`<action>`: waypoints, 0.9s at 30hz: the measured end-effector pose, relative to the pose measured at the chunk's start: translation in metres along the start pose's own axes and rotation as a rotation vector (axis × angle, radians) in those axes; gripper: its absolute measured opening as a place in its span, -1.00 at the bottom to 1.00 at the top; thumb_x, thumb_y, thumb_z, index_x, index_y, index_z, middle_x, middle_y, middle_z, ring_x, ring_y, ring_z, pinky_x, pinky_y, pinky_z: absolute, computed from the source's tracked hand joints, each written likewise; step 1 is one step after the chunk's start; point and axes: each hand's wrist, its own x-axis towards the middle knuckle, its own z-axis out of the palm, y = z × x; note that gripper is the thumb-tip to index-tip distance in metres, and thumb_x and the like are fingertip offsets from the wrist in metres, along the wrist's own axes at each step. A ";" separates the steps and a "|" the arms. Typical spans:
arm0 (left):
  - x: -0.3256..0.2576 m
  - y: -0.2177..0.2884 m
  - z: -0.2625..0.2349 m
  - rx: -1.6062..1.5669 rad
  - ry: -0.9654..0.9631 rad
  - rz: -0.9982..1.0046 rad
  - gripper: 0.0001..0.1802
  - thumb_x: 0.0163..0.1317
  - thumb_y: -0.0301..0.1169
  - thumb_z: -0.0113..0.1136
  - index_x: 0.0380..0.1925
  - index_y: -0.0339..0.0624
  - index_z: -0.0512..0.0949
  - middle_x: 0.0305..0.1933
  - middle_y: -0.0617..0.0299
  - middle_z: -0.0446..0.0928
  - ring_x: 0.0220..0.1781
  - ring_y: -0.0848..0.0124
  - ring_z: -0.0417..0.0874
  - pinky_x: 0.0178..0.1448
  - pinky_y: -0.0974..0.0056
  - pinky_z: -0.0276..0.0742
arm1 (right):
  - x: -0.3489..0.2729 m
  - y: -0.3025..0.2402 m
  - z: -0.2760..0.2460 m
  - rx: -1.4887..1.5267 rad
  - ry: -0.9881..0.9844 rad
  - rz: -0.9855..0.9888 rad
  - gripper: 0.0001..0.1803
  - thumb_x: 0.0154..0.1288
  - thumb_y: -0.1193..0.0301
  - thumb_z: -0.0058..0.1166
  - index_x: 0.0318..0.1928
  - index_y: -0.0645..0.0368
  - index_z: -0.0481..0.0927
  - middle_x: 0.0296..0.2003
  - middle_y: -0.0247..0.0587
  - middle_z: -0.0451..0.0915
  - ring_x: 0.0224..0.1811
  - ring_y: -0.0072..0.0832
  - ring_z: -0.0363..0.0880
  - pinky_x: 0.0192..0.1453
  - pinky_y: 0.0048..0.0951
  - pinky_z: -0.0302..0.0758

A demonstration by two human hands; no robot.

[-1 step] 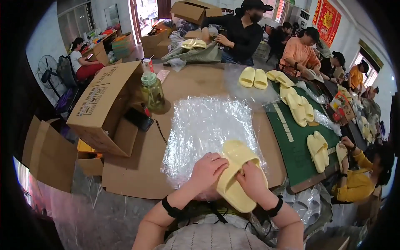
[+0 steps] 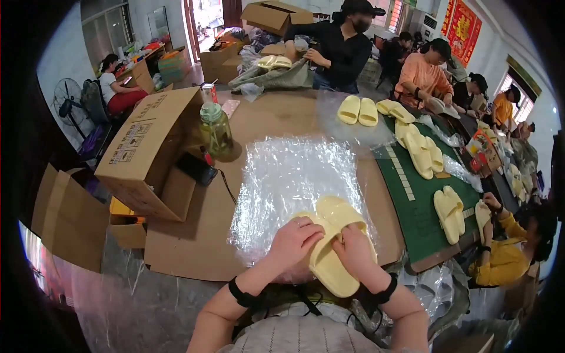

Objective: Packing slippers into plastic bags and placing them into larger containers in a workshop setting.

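Fingers of left hand [image 2: 289, 242]: pressed together, closed over the farther yellow slipper [image 2: 307, 217], which peeks out at their one o'clock.
Fingers of right hand [image 2: 356, 250]: folded into the strap opening of the nearer slipper [image 2: 335, 276]; tips hidden, so I cannot tell whether they pinch.
Slipper shift: the farther one has just come into sight at the nearer one's eleven o'clock; the hands now seem to manage two together.
Clear plastic sheets [image 2: 294, 170]: eleven o'clock from the slippers.
Open carton [image 2: 141, 147]: ten o'clock.
Green mat [image 2: 400, 206]: two o'clock.
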 end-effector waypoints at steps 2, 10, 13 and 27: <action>-0.001 0.000 0.000 -0.110 -0.054 -0.014 -0.87 0.23 -0.41 0.30 -0.23 -0.10 0.70 -0.27 0.20 0.62 -0.18 0.14 0.62 -0.11 0.17 0.57 | 0.012 0.001 0.012 -0.043 0.022 0.014 -0.79 0.21 0.43 0.20 -0.25 0.30 0.50 -0.19 0.10 0.51 -0.20 0.08 0.56 -0.16 -0.04 0.52; 0.001 0.001 -0.004 -0.334 -0.164 -0.018 -0.84 0.25 -0.38 0.29 -0.19 -0.10 0.71 -0.18 0.17 0.62 -0.10 0.15 0.63 0.00 0.19 0.57 | 0.058 0.002 0.071 1.124 0.046 0.388 -0.85 0.24 0.48 0.08 -0.17 0.15 0.55 -0.21 -0.08 0.50 -0.15 -0.17 0.57 -0.15 -0.21 0.58; 0.000 0.000 -0.008 -0.461 -0.205 -0.049 -0.85 0.27 -0.45 0.27 -0.19 -0.19 0.71 -0.19 0.16 0.62 -0.12 0.22 0.63 -0.01 0.24 0.54 | 0.069 -0.009 0.067 -0.304 0.115 -0.439 -0.75 0.23 0.43 0.11 -0.08 0.18 0.53 -0.18 -0.04 0.48 -0.11 -0.19 0.57 -0.16 -0.22 0.59; 0.001 -0.007 -0.010 -0.577 -0.318 -0.036 -0.84 0.30 -0.44 0.23 -0.17 -0.20 0.68 -0.16 0.14 0.64 -0.07 0.20 0.62 0.07 0.22 0.52 | 0.085 -0.019 0.049 0.117 -0.285 -0.126 -0.83 0.27 0.46 0.04 -0.14 0.17 0.57 -0.23 -0.05 0.51 -0.12 -0.16 0.57 -0.24 -0.19 0.56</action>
